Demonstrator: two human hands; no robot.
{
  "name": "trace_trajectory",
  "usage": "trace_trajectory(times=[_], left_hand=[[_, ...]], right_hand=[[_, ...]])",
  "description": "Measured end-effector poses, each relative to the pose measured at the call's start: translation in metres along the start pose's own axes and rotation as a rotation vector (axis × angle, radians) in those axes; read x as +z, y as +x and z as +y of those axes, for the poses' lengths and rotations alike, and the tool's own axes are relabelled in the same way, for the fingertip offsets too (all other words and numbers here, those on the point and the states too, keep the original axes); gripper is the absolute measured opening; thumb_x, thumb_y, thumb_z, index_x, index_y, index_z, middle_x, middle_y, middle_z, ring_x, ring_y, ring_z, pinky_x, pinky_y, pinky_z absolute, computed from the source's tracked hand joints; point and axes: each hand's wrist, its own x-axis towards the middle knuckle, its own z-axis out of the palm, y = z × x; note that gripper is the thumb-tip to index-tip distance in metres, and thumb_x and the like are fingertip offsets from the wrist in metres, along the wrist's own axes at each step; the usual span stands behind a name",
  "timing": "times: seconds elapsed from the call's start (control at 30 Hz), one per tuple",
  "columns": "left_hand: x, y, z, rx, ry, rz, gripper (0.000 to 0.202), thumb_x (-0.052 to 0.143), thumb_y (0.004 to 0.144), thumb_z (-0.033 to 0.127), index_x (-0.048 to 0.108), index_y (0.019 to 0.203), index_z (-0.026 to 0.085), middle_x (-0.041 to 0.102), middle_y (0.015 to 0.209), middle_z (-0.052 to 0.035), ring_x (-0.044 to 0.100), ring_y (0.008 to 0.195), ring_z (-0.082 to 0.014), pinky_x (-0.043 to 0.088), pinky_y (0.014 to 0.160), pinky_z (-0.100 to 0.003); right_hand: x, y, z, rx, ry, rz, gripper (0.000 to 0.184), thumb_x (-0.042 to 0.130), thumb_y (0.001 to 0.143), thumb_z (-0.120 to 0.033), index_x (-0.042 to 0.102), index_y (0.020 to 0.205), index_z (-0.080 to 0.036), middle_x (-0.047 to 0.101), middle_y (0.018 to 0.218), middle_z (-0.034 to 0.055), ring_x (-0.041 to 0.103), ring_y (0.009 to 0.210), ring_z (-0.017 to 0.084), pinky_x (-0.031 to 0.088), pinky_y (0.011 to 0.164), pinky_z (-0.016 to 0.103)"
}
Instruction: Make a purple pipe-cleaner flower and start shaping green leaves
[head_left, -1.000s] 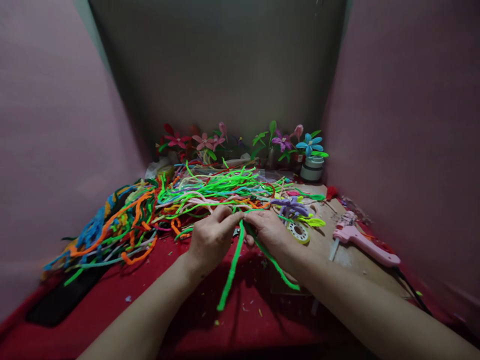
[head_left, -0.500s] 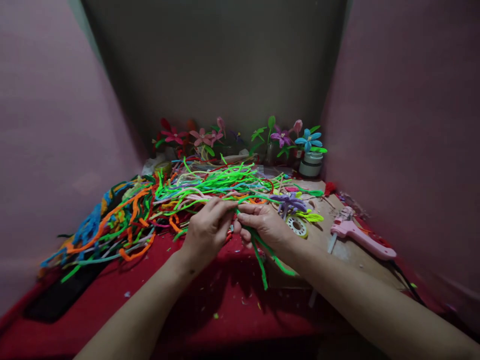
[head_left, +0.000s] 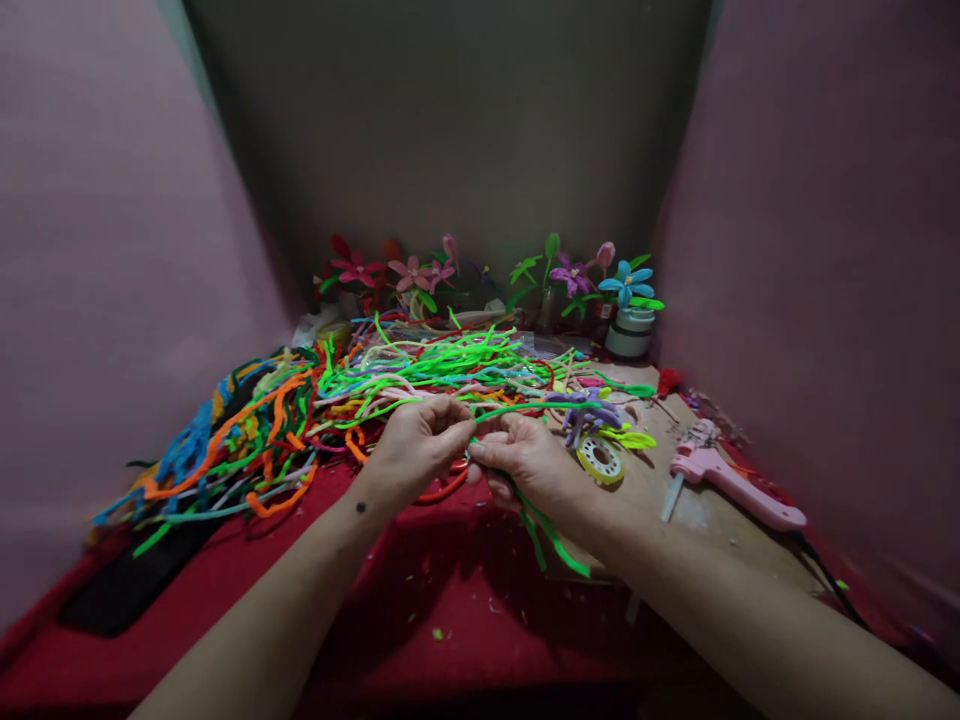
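Observation:
My left hand and my right hand meet at the middle of the red table, fingertips pinched together on a dark green pipe cleaner. Its loose ends hang down below my right palm. Just beyond my hands lies a big heap of pipe cleaners in green, orange, blue and pink. A purple pipe-cleaner flower rests right of my right hand, beside a yellow-green tape roll.
A pink glue gun lies on a brown board at the right, its cord trailing to the edge. Finished pipe-cleaner flowers stand along the back wall, some in a small white pot. Pink walls close in both sides.
The green pipe cleaner's long hanging end has been drawn up and folded shorter under my right hand. Both hands have pulled closer together and slightly away from me.

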Motion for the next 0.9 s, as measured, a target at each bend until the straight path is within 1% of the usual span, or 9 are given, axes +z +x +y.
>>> trace_trajectory(times=[0.07,0.17,0.23,0.4,0.47,0.6,0.73,0.8,0.9], left_hand=[[0.001,-0.001,0.001,0.067,0.094,0.061,0.018,0.057,0.075,0.028,0.052,0.062,0.016,0.043,0.047,0.0064,0.037,0.040,-0.0056,0.030,0.038,-0.017],[-0.004,0.001,-0.001,0.118,0.098,0.187,0.016,0.052,0.078,0.029,0.050,0.068,0.017,0.044,0.047,0.0065,0.037,0.040,-0.0068,0.031,0.039,-0.017],[-0.010,0.005,-0.004,0.135,0.088,0.277,0.015,0.052,0.079,0.030,0.049,0.071,0.018,0.043,0.047,0.0068,0.038,0.040,-0.0071,0.031,0.039,-0.018],[-0.023,0.014,-0.008,0.103,-0.050,0.340,0.016,0.054,0.076,0.030,0.046,0.068,0.019,0.041,0.048,0.0073,0.038,0.039,-0.0065,0.031,0.038,-0.017],[-0.025,0.015,-0.006,0.078,-0.151,0.347,0.014,0.055,0.075,0.027,0.045,0.069,0.019,0.040,0.046,0.0084,0.037,0.037,-0.0059,0.030,0.037,-0.017],[-0.024,0.012,0.000,0.032,-0.307,0.294,0.016,0.055,0.074,0.025,0.043,0.067,0.018,0.038,0.043,0.0097,0.031,0.033,-0.0036,0.024,0.034,-0.015],[-0.024,0.008,0.002,0.028,-0.348,0.203,0.018,0.057,0.074,0.026,0.043,0.068,0.018,0.039,0.043,0.0099,0.029,0.031,-0.0021,0.021,0.033,-0.014],[-0.025,0.005,0.002,-0.002,-0.352,0.100,0.017,0.057,0.075,0.029,0.045,0.071,0.018,0.042,0.045,0.0094,0.031,0.031,-0.0023,0.022,0.033,-0.013],[-0.022,0.000,0.004,-0.038,-0.306,-0.020,0.016,0.057,0.077,0.030,0.046,0.075,0.018,0.047,0.049,0.0079,0.036,0.034,-0.0035,0.025,0.034,-0.014]], right_hand=[[0.000,-0.001,0.000,0.033,0.027,-0.039,0.017,0.062,0.071,-0.027,0.049,0.076,-0.016,0.057,0.049,-0.0058,0.035,0.030,0.003,0.027,0.028,0.014],[0.000,-0.004,0.004,0.133,0.062,-0.134,0.018,0.063,0.072,-0.030,0.054,0.074,-0.014,0.059,0.053,-0.0034,0.039,0.033,0.004,0.032,0.029,0.015],[0.000,-0.007,0.007,0.187,0.097,-0.172,0.020,0.065,0.072,-0.030,0.058,0.078,-0.013,0.059,0.054,-0.0022,0.041,0.033,0.004,0.034,0.029,0.015],[0.005,-0.014,0.008,0.211,0.173,-0.201,0.025,0.064,0.075,-0.031,0.063,0.090,-0.011,0.053,0.043,-0.0067,0.020,0.025,0.001,0.019,0.025,0.014],[0.007,-0.016,0.007,0.199,0.187,-0.206,0.027,0.061,0.077,-0.033,0.063,0.092,-0.011,0.047,0.039,-0.0090,0.016,0.024,0.001,0.017,0.025,0.015],[0.010,-0.022,0.008,0.133,0.203,-0.170,0.029,0.062,0.077,-0.038,0.062,0.092,-0.013,0.027,0.037,-0.0141,0.009,0.028,0.002,0.013,0.024,0.014],[0.004,-0.030,0.013,0.153,0.157,-0.197,0.026,0.058,0.081,-0.039,0.060,0.090,-0.015,0.025,0.039,-0.0139,0.008,0.030,0.002,0.013,0.026,0.015],[-0.002,-0.033,0.012,0.203,0.099,-0.248,0.026,0.056,0.082,-0.039,0.059,0.093,-0.016,0.034,0.039,-0.0122,0.018,0.028,0.003,0.020,0.028,0.015],[-0.007,-0.033,0.003,0.217,0.004,-0.361,0.025,0.057,0.082,-0.037,0.055,0.096,-0.016,0.060,0.054,-0.0013,0.052,0.042,0.009,0.041,0.043,0.019]])
